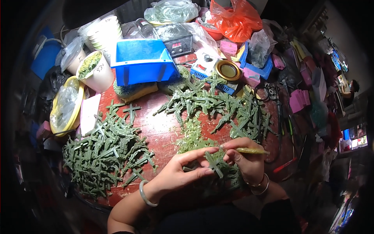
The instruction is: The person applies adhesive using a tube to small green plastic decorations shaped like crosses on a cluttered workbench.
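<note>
Over the table (156, 121), left fingers (199, 153) pinch a cross (214, 164), right fingers (239, 143) a tool (252, 151)

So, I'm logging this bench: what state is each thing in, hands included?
Left hand: grip closed on slender green cross
Slender green cross: held tilted
Right hand: grip closed on slim yellow tool
Black box with red display: lit
White and blue box with red switch: on or off unclear
Blue rectangular plastic bin: uncovered
White plastic bucket: open, holding green scraps
Loose green crosses: heaped on red table
</note>
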